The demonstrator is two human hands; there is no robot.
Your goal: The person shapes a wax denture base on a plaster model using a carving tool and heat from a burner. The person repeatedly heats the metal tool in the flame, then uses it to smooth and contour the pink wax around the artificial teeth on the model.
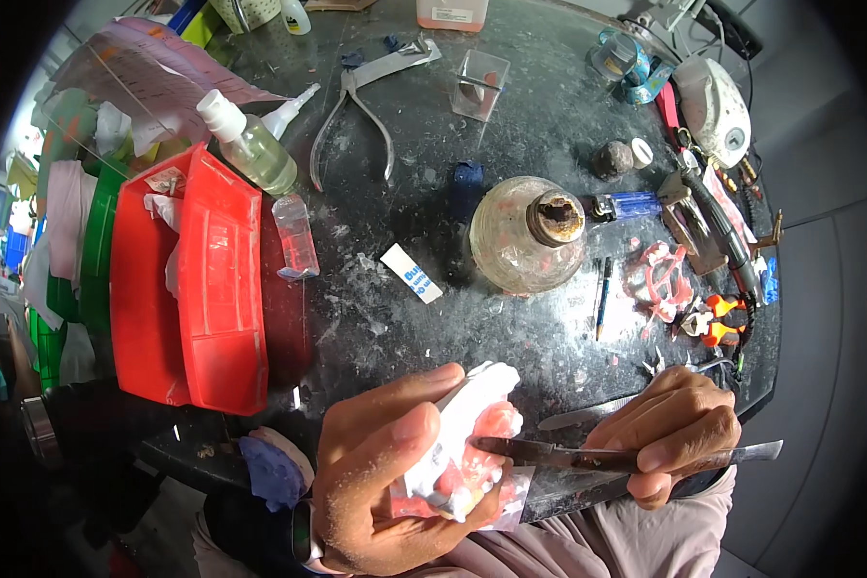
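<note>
My left hand [375, 472] is closed around a white plaster dental model [481, 387], fingers on its far side and thumb side. Pink wax [497, 424] covers part of the model's face. In my right hand [682, 424] is a dark-handled wax knife [568, 458], held roughly level. Its left tip meets the pink wax, while the flat metal end sticks out past my fingers on the right. Beneath my right hand lies another metal blade [583, 414], partly hidden. White dust coats my left hand and wrist.
Beyond my hands stands a glass spirit burner [510, 246], with a blue lighter [631, 205] beside it. Red bins [226, 299] and a spray bottle [260, 154] are at left. Large pliers [351, 116] lie farther back. Pink wax scraps [663, 279] and orange-handled cutters [720, 323] occupy the right.
</note>
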